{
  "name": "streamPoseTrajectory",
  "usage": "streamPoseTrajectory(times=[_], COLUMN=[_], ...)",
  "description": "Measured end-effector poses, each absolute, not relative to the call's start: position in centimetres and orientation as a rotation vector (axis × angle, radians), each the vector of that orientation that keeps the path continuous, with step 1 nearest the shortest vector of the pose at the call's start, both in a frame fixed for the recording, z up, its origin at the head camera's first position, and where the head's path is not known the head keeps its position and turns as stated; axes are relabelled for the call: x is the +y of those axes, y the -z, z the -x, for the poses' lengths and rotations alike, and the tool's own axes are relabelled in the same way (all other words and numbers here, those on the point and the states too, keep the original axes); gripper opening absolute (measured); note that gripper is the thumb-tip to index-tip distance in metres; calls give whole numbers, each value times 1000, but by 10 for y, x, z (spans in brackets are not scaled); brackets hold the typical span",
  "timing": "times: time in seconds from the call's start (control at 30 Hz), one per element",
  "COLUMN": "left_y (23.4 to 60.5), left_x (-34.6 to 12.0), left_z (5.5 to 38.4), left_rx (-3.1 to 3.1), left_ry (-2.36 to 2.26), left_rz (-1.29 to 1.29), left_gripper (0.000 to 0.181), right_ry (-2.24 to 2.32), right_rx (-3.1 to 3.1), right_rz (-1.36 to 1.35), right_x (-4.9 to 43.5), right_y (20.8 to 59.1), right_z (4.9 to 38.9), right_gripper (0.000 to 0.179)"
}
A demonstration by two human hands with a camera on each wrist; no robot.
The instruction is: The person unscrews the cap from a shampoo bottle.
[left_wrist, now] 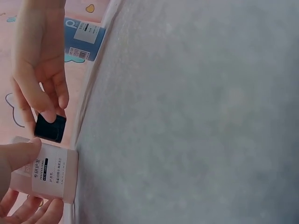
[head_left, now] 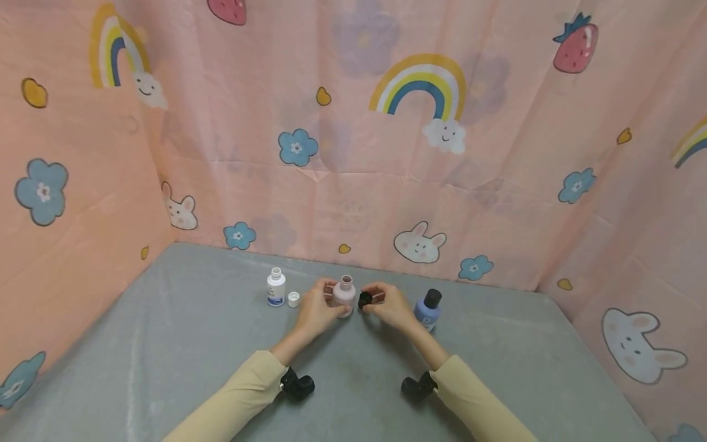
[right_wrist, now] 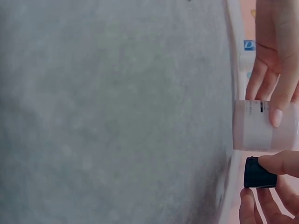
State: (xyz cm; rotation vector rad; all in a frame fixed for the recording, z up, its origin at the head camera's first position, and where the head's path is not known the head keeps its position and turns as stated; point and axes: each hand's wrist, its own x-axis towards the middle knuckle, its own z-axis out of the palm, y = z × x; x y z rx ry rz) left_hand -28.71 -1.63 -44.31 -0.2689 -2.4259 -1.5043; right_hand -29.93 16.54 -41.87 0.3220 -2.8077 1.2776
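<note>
Soft light fills the head view, casting faint shadows on the tabletop below the hands; wrist views look dimmer.

Left forearm and right forearm, in pale yellow fabric sleeves, converge forward. The left hand grips, thumb opposing curled fingers; the right hand, near it, pinches between thumb and fingers.

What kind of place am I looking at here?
Probably a makeshift recording booth: a gray table with printed pink fabric hung around it, and a black camera worn on each wrist.
</note>
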Motion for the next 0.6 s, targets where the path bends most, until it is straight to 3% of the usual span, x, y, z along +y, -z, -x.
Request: streamPoseTrajectory(times=[0.6], left_y=[445], left_x=[-16], left_z=[285], left_rx=[-2434], left_ry=[1525], left_rz=[326], left_gripper=[55], right_ry=[-1216], right_rx=[-2872], right_rz=[-372], right_x=[168], right_y=[421], right_z=[302], right_gripper=[31])
